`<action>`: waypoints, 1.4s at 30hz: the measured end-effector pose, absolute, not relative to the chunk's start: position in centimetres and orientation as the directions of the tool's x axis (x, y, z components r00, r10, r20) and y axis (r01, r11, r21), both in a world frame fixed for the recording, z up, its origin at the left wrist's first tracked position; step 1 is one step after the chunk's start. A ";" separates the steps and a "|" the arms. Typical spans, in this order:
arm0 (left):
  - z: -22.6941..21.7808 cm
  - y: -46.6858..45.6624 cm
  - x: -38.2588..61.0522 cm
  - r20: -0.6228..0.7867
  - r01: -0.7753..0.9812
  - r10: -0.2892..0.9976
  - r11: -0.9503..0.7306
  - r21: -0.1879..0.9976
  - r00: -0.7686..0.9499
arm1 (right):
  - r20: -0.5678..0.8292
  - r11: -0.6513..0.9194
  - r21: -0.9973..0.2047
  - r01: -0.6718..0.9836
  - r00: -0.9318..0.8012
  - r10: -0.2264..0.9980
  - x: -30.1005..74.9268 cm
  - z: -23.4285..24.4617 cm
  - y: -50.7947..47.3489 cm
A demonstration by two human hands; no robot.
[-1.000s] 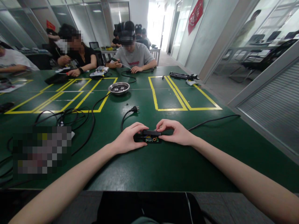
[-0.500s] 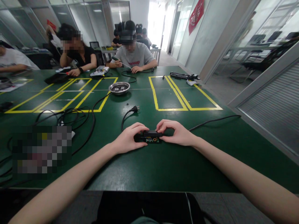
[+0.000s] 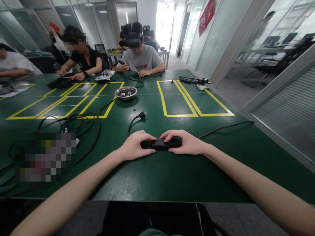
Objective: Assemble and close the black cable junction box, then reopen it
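Note:
A black power adapter [image 3: 159,144] lies low over the green table in front of me, its dark cover facing up. My left hand [image 3: 136,145] grips its left end between thumb and fingers. Around the right end my right hand [image 3: 187,142] is closed, fingertips pressing on the top and the thumb at the near edge. The circuit board inside is hidden under the cover. Beyond my left hand, a black power plug [image 3: 142,114] rests on the table with its cord curving back toward the adapter. Another black cord [image 3: 223,127] runs off to the right from behind my right hand.
A metal bowl [image 3: 118,95] with small metal parts stands farther out. Coiled black cables [image 3: 81,122] and a blurred-out item [image 3: 46,157] lie at left. Yellow tape [image 3: 180,115] marks the table [image 3: 147,180]. A dark folded stand [image 3: 193,79] lies at back right. Co-workers [image 3: 145,57] sit opposite.
The cover has come down flat over the adapter, hiding the circuit board that showed before. My right fingers have moved onto its top. A co-worker at left has lowered a hand to the table.

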State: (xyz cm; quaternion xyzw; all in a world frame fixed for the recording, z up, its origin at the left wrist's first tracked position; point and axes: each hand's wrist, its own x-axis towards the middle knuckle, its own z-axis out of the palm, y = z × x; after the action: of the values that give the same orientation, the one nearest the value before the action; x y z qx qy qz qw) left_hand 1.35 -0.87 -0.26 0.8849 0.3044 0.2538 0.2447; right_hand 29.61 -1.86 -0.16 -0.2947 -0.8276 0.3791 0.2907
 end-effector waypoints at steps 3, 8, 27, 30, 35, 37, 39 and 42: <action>-0.3 -0.8 1.4 0.306 0.410 0.655 -0.703 0.581 0.690 | 0.229 0.546 -0.777 0.314 -0.666 0.709 29.7 0.2 -1.9; -0.5 -0.7 1.3 0.303 0.426 0.665 -0.699 0.574 0.683 | 0.240 0.626 -0.683 0.377 -0.693 0.679 29.4 0.2 -2.0; -0.4 -1.1 1.6 0.285 0.447 0.678 -0.687 0.572 0.677 | 0.248 0.758 -0.361 0.544 -0.727 0.640 29.0 -0.9 -1.9; -0.6 -1.1 1.8 0.298 0.472 0.659 -0.722 0.506 0.690 | 0.240 0.762 -0.374 0.529 -0.738 0.631 28.8 -0.6 -2.0; -0.9 -1.1 1.9 0.310 0.507 0.636 -0.760 0.406 0.706 | 0.219 0.753 -0.406 0.517 -0.745 0.630 28.8 -0.3 -2.1; -0.9 -1.2 2.0 0.302 0.521 0.634 -0.765 0.378 0.712 | 0.209 0.748 -0.417 0.517 -0.746 0.632 28.8 -0.3 -2.0; -0.8 -1.3 2.1 0.291 0.532 0.633 -0.767 0.358 0.717 | 0.195 0.744 -0.421 0.519 -0.749 0.633 28.9 -0.2 -2.0; -0.7 -1.4 2.2 0.283 0.539 0.634 -0.767 0.349 0.719 | 0.180 0.739 -0.421 0.526 -0.750 0.636 28.9 0.0 -2.1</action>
State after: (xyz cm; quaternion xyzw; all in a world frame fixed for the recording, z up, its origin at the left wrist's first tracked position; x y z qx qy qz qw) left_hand 2.16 -1.38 -0.70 0.9191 0.3192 0.1964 0.1216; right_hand 28.86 -2.06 -0.02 -0.3162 -0.9190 0.1747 0.1582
